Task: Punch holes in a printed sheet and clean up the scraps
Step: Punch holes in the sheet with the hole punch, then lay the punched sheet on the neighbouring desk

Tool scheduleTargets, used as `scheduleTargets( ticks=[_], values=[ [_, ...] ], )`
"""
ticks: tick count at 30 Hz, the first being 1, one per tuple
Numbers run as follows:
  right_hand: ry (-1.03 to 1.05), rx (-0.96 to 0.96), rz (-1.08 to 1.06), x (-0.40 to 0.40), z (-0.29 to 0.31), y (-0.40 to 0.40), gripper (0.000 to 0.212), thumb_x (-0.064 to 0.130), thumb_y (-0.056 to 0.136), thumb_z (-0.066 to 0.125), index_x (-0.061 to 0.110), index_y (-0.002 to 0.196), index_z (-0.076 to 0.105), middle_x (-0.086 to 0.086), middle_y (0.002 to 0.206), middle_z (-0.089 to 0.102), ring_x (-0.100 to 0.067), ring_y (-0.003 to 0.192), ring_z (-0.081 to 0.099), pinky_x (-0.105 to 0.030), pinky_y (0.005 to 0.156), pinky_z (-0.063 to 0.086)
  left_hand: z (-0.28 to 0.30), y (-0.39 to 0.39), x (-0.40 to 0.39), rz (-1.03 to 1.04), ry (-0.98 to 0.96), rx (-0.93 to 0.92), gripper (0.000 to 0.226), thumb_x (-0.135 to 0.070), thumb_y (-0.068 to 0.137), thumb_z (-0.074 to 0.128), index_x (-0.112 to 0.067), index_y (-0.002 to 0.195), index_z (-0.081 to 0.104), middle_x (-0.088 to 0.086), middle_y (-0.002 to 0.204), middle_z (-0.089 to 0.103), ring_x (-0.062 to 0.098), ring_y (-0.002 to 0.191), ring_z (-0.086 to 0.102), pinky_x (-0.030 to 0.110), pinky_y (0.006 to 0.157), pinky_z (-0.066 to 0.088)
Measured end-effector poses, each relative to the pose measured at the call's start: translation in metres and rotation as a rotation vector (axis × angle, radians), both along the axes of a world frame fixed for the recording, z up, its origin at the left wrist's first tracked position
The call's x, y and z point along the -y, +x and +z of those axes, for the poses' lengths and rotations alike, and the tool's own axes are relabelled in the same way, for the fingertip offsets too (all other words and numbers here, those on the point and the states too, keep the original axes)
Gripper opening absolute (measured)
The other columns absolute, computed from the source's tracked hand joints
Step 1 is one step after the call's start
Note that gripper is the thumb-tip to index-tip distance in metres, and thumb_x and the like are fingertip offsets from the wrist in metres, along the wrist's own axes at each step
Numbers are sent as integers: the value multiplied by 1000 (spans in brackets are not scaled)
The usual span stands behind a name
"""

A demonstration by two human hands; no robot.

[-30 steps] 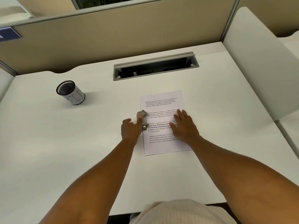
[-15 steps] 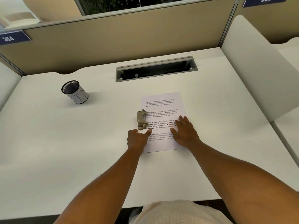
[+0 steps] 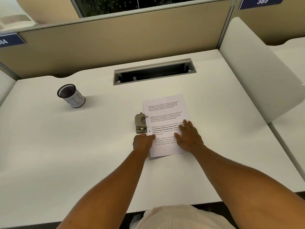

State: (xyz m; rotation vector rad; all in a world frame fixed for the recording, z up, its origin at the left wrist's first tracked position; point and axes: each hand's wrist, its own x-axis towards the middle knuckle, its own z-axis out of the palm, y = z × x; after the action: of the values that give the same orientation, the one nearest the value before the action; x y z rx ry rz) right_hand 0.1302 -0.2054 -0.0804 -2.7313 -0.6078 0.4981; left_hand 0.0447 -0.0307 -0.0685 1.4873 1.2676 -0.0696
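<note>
A printed sheet (image 3: 166,113) with several text paragraphs lies on the white desk (image 3: 82,154). A grey-brown hole punch (image 3: 140,123) rests against the sheet's left edge, and two dark holes show in that margin beside it. My left hand (image 3: 142,142) sits just below the punch with its fingers curled and its thumb on the sheet's lower left edge, pinching it. My right hand (image 3: 189,137) lies flat on the lower right of the sheet, fingers spread. The sheet's bottom left corner casts a shadow, slightly lifted.
A black mesh cup wrapped in paper marked BIN (image 3: 71,95) stands at the far left. An open cable slot (image 3: 155,71) runs across the back of the desk. Beige partitions (image 3: 115,42) close the back, and a white divider (image 3: 257,70) closes the right side.
My left hand has come off the hole punch and moved down to the sheet's lower left edge. My right hand has slid a little down the sheet. The punch stays put.
</note>
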Motion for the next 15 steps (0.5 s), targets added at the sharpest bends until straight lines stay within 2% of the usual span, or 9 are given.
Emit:
scheduleTargets(
  ticks=[2,4,9,11,15],
  values=[
    [-5,5,-7,2,-1,1,55,43,97,37,13,143,37,-7,162,10,-25,149,4,-43,121,12,-1,3,5,-49,2,-9,18,-28,82,76,-16,75,64,5,97,71,26,93,67,35,89,55],
    [-14,7,-14,4,-1,2,55,43,97,36,12,142,38,-7,162,9,-26,149,4,-43,121,11,-3,5,8,-69,4,-15,22,-30,86,72,-17,72,61,5,97,70,25,91,66,34,86,55],
    [-2,0,-57,10,1,6,53,44,97,36,11,140,41,-7,161,11,-25,149,5,-42,121,11,-3,12,17,-124,-37,58,3,-26,88,68,-24,89,66,1,110,72,24,97,68,42,93,55],
    [30,1,-95,12,4,8,52,43,97,38,10,138,43,-7,160,15,-25,149,8,-42,120,15,-1,16,19,-161,-43,99,9,-23,87,67,-25,96,67,-1,113,72,23,99,69,44,94,55],
    [94,-25,-207,14,12,16,50,41,95,43,10,135,42,-6,157,22,-24,146,17,-44,112,30,11,24,23,-255,29,183,32,-18,91,62,-17,122,63,-2,120,69,20,104,67,42,97,54]
  ],
)
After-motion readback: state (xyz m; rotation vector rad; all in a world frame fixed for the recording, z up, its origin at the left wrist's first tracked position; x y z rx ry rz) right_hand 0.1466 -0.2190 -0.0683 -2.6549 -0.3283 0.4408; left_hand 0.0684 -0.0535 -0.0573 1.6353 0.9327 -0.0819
